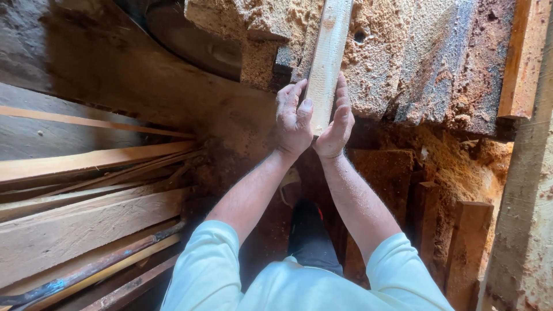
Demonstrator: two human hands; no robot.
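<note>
A pale narrow wooden plank (328, 52) lies lengthwise on a saw table (415, 69) thick with sawdust, its near end sticking out over the table's edge. My left hand (292, 118) and my right hand (337, 124) grip that near end from either side, thumbs on top. Both forearms are dusted with sawdust. The plank's far end runs out of the top of the view.
A stack of rough boards and thin offcut strips (86, 201) lies to the left, with a metal bar (86, 270) in front. Short wood blocks (466, 242) stand at the right beside a tall plank (524, 219). A round saw blade (196, 46) shows at the upper left of the table.
</note>
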